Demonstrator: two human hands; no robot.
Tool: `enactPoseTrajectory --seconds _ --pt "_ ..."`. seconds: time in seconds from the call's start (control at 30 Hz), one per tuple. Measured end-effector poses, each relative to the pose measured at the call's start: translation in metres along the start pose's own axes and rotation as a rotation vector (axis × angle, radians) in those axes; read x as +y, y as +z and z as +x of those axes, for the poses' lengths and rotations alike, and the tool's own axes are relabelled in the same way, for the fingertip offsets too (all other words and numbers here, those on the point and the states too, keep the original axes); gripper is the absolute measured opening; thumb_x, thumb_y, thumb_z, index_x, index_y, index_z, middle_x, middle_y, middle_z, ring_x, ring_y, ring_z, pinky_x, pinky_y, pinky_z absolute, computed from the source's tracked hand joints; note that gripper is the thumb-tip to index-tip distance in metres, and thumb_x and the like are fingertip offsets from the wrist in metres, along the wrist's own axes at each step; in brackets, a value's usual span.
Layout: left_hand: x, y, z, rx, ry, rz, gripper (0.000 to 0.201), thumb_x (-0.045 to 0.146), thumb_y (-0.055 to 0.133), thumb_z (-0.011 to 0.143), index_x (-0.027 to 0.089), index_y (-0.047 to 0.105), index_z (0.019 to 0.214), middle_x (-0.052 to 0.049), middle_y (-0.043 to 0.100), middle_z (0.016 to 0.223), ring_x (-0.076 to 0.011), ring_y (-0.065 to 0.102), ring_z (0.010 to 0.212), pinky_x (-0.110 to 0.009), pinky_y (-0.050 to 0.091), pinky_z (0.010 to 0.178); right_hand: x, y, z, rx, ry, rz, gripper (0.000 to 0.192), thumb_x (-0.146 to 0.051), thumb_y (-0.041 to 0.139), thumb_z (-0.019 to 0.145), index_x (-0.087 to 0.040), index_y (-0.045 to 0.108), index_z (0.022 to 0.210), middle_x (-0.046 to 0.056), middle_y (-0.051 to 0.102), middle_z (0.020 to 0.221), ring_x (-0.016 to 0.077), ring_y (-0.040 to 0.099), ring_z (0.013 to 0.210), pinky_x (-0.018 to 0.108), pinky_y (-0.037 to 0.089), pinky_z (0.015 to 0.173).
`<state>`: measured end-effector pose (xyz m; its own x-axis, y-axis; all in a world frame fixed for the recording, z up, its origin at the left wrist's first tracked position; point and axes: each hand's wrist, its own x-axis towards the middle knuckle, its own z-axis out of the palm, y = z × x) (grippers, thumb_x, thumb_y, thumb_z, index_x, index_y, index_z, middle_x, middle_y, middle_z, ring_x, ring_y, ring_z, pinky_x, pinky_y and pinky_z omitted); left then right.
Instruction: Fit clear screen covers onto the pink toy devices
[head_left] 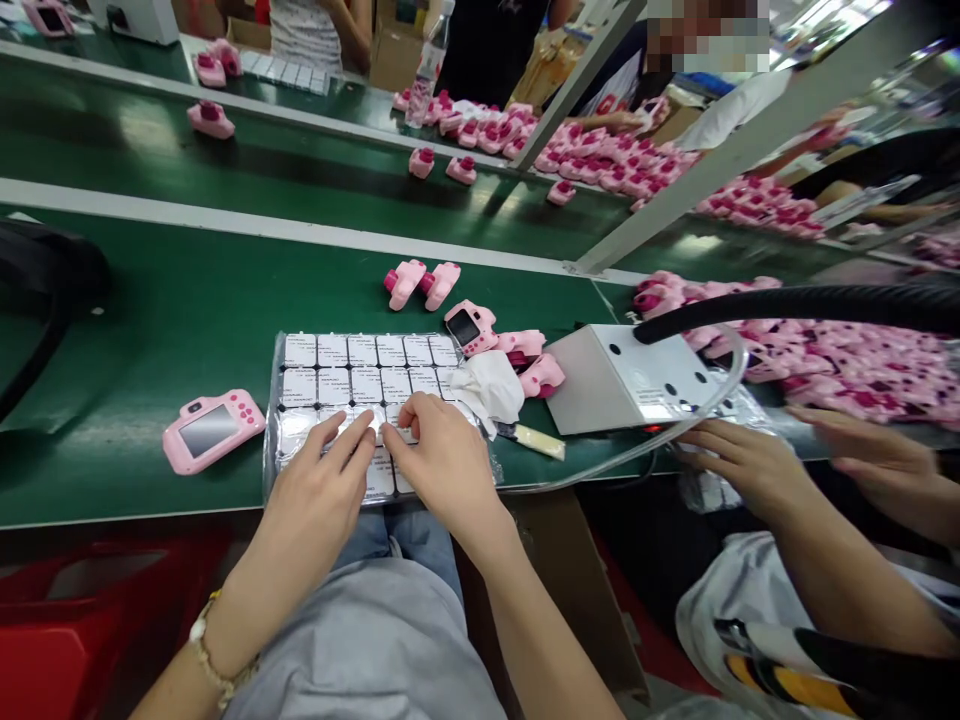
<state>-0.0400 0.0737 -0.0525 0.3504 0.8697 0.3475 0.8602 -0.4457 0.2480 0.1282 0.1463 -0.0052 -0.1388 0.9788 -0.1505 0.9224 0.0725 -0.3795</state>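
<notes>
A sheet of white printed squares (pixel 300 385), partly wrapped in clear plastic, lies on the green bench before me. My left hand (pixel 322 490) rests on its lower left part, fingers stretched out over the squares. Beside it, my right hand (pixel 442 460) bends thumb and forefinger together at the sheet's middle; whatever lies between them is too small to make out. Left of the sheet, a pink toy camera (pixel 214 432) lies screen up. Another pink camera (pixel 470 327) sits past the upper right corner, near a crumpled white tissue (pixel 491 385).
A white metal box (pixel 600 380) with a black hose (pixel 787 305) and clear tube stands to the right. A cream-handled tool (pixel 540 442) lies before it. A co-worker's hands (pixel 750 465) work further right, near heaped pink cameras (pixel 862 365). Slanting posts (pixel 645 225) rise behind.
</notes>
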Motion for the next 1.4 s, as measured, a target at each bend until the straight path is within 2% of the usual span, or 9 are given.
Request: enactPoseTrajectory --seconds 0.37,0.5,0.77,0.9,1.0,1.1,1.2,1.3,1.4 --pt "-0.004 -0.001 0.008 0.022 0.007 -0.024 0.032 0.007 0.056 0.105 0.006 0.070 0.134 -0.016 0.074 0.148 -0.0381 0.062 0.127 -0.054 0.064 0.107 -0.003 0.001 -0.001 0.013 -0.025 -0.020 0.011 -0.026 0.065 0.099 -0.023 0.062 0.089 0.003 0.074 0.095 0.0235 0.066 0.089 0.033 0.032 0.069" --pt "-0.008 -0.004 0.007 -0.006 -0.002 -0.079 0.030 0.008 0.057 0.106 0.009 0.071 0.133 -0.015 0.074 0.150 -0.0374 0.061 0.131 -0.054 0.064 0.108 -0.012 0.001 0.000 -0.008 0.013 -0.150 0.009 -0.029 0.063 0.099 -0.021 0.067 0.096 0.008 0.076 0.096 0.0295 0.071 0.092 0.035 0.034 0.067" --pt "-0.012 -0.002 0.004 0.002 -0.041 -0.198 0.029 0.016 0.053 0.112 0.015 0.070 0.135 -0.013 0.075 0.149 -0.0355 0.061 0.134 -0.054 0.062 0.110 -0.035 -0.014 0.006 -0.064 -0.168 -0.390 0.021 -0.016 0.062 0.098 -0.009 0.071 0.115 0.023 0.076 0.108 0.0374 0.077 0.098 0.039 0.052 0.070" --pt "-0.013 -0.003 0.003 -0.009 -0.060 -0.208 0.029 0.018 0.051 0.113 0.018 0.069 0.136 -0.011 0.073 0.151 -0.0350 0.061 0.133 -0.055 0.062 0.108 -0.035 -0.027 0.013 -0.091 -0.190 -0.363 0.016 -0.009 0.063 0.095 -0.010 0.075 0.105 0.021 0.079 0.095 0.0335 0.078 0.086 0.035 0.047 0.064" --pt "-0.015 -0.004 0.005 -0.014 -0.083 -0.255 0.027 0.020 0.051 0.113 0.019 0.068 0.134 -0.011 0.073 0.151 -0.0346 0.062 0.131 -0.053 0.064 0.104 -0.018 -0.041 0.017 -0.059 -0.122 -0.301 0.015 -0.013 0.065 0.093 -0.019 0.070 0.081 0.014 0.077 0.078 0.0297 0.074 0.075 0.034 0.040 0.061" --pt "-0.015 -0.006 0.014 0.015 -0.164 -0.345 0.020 0.026 0.055 0.112 0.021 0.072 0.120 -0.012 0.078 0.139 -0.0352 0.067 0.125 -0.053 0.066 0.100 0.004 -0.050 0.012 0.039 0.014 -0.064 0.025 -0.018 0.067 0.089 -0.025 0.058 0.066 0.006 0.072 0.067 0.0252 0.069 0.069 0.033 0.038 0.060" --pt "-0.003 -0.011 0.027 0.140 -0.326 -0.444 0.022 0.033 0.059 0.109 0.021 0.077 0.113 -0.013 0.081 0.129 -0.0359 0.074 0.122 -0.058 0.066 0.103 0.021 -0.046 -0.009 0.228 0.036 0.215 0.020 -0.019 0.065 0.087 -0.026 0.057 0.070 0.000 0.072 0.067 0.0207 0.068 0.066 0.031 0.046 0.063" --pt "0.024 -0.017 0.037 0.199 -0.537 -0.748 0.031 0.042 0.069 0.104 0.024 0.080 0.127 -0.012 0.084 0.134 -0.0347 0.081 0.121 -0.053 0.072 0.099 0.024 -0.032 -0.039 0.506 -0.161 0.266 0.015 -0.019 0.060 0.095 -0.026 0.059 0.082 -0.001 0.071 0.073 0.0178 0.069 0.066 0.030 0.054 0.068" --pt "0.050 -0.018 0.040 0.135 -0.678 -1.233 0.043 0.047 0.082 0.097 0.025 0.081 0.133 -0.010 0.085 0.134 -0.0329 0.085 0.119 -0.043 0.076 0.093 0.020 -0.020 -0.065 0.627 -0.421 0.174 0.015 -0.012 0.059 0.102 -0.024 0.062 0.094 0.003 0.074 0.082 0.0183 0.072 0.076 0.031 0.058 0.073"
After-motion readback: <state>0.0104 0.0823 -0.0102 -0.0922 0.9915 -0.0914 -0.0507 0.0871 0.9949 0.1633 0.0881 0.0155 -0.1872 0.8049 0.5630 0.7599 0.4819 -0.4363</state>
